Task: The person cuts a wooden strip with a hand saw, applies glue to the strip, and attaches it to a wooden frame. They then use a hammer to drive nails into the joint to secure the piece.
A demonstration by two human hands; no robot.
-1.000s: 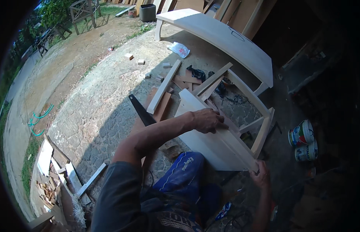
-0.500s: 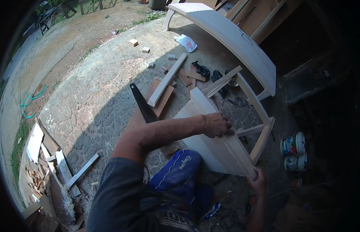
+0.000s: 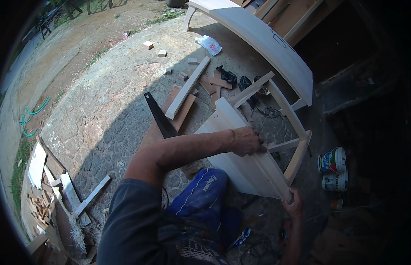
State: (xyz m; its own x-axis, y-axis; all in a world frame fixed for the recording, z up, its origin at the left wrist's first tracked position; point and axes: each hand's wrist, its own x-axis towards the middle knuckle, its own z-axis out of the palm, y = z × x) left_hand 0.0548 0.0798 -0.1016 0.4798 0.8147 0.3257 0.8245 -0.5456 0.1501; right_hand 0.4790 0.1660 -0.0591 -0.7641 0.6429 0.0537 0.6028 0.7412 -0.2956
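A pale, unpainted wooden furniture piece (image 3: 234,170) stands tilted in front of me, a broad panel joined to an open frame of thin bars. My left hand (image 3: 246,141) reaches across it and rests, closed, on the panel's long upper edge. Its fingers curl down there, and whatever lies under them is hidden. At the panel's near right corner, my right hand (image 3: 293,204) is wrapped round the end of that edge. Left of the panel, a dark handsaw (image 3: 159,115) lies over brown boards, partly covered by my left forearm.
A curved pale wooden piece (image 3: 258,42) on legs stands at the back. A squared timber (image 3: 187,88) and scrap blocks lie ahead. Two paint buckets (image 3: 332,160) are at right. Offcuts and shavings (image 3: 77,232) lie at left. Near the buckets it is dark.
The whole view has shifted slightly, so the surroundings sit a little higher and further left. Both hands stay at the same places on the wooden piece.
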